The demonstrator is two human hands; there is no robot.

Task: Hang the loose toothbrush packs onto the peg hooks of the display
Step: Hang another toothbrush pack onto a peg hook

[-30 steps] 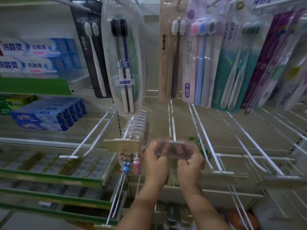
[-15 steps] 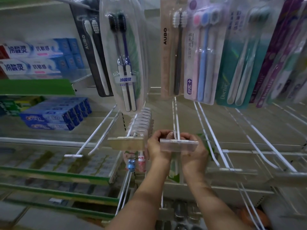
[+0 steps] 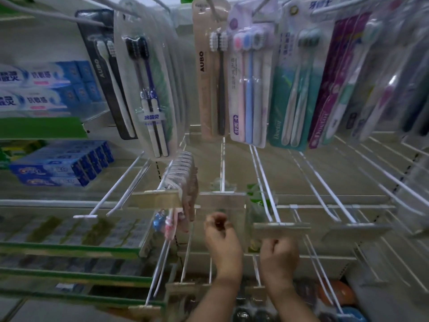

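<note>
My left hand and right hand have let go and dropped to 6 o'clock of the centre peg hook, fingers loosely curled and apparently empty. The toothbrush pack now hangs there behind the label holder, so I judge this one done.
</note>
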